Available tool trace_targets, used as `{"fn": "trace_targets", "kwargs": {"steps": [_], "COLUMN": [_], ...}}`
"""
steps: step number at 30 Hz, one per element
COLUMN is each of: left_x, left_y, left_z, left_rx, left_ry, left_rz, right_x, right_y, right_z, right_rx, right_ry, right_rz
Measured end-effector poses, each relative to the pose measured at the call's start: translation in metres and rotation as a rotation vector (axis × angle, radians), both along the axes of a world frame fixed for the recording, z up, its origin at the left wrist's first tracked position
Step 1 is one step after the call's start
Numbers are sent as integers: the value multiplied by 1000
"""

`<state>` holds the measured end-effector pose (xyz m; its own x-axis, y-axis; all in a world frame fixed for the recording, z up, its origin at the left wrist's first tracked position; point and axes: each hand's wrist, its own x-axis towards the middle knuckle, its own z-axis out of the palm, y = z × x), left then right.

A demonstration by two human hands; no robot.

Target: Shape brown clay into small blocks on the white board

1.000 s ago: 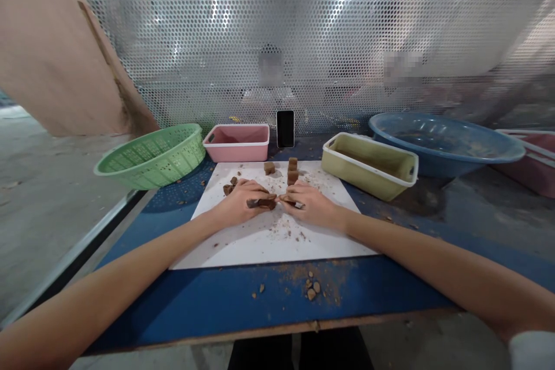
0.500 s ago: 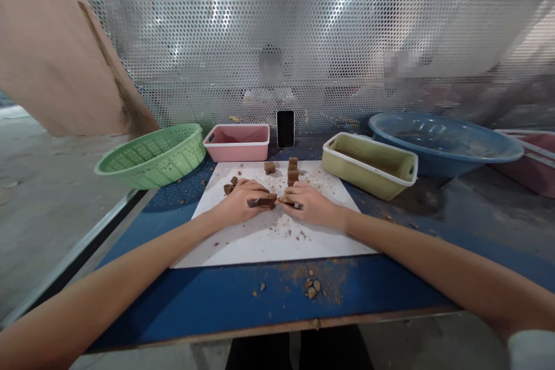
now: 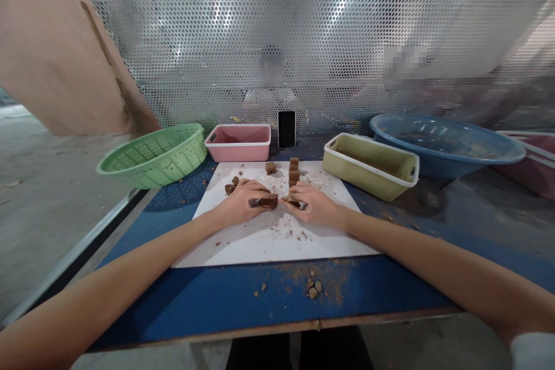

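Observation:
My left hand (image 3: 243,201) is closed around a dark brown lump (image 3: 269,202), whose end sticks out past the fingertips. Opposite it, my right hand (image 3: 318,206) pinches a thin brownish piece (image 3: 295,202); whether this is a small tool or a fragment, I cannot tell. A narrow gap separates the two held things, just above a white board (image 3: 243,245). Behind my right hand stands a short row of brown blocks (image 3: 293,173), with a single brown block (image 3: 270,168) to its left. Darker broken chunks (image 3: 230,188) lie beside my left hand.
Brown crumbs litter the board, and small stones (image 3: 313,292) lie on the blue table (image 3: 195,306). Around the back stand a green basket (image 3: 151,156), a pink bin (image 3: 237,153), a phone (image 3: 287,129), an olive bin (image 3: 368,170) and a blue basin (image 3: 451,156). A perforated metal sheet (image 3: 195,40) rises behind.
My right fingertips have drawn slightly to the right, away from the lump, and more of the thin piece shows. The left hand keeps its hold in nearly the same place.

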<state>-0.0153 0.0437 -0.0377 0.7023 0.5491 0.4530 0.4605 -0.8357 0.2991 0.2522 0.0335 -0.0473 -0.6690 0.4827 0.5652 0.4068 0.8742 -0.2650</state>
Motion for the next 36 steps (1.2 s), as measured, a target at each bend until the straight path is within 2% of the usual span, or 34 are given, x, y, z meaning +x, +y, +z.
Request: {"fn": "trace_targets", "kwargs": {"steps": [6,11,15,20,24,29,36], "left_x": [-1,0,0,0,-1,-1,0], "left_y": [1,-1,-1,0,-1,-1,-2], "left_z": [-2,1,1,0,0,0,2], "left_rx": [-1,-1,0,-8,-13,-17,-21], "left_ry": [-9,7,9,6,0,6,28], "left_rz": [3,16,16,13,8,16,25], "right_x": [-1,0,0,0,-1,-1,-2], "right_y": [3,3,2,3,3,4,5], "right_z": [-2,0,1,0,-1,-2,-3], "right_rx": [49,69,81,110,100,104,83], "right_ry": [-86,-23,-107,-44,-115,-41,-168], "right_rz": [-18,-87,-34,-98,-52,-103,-75]}}
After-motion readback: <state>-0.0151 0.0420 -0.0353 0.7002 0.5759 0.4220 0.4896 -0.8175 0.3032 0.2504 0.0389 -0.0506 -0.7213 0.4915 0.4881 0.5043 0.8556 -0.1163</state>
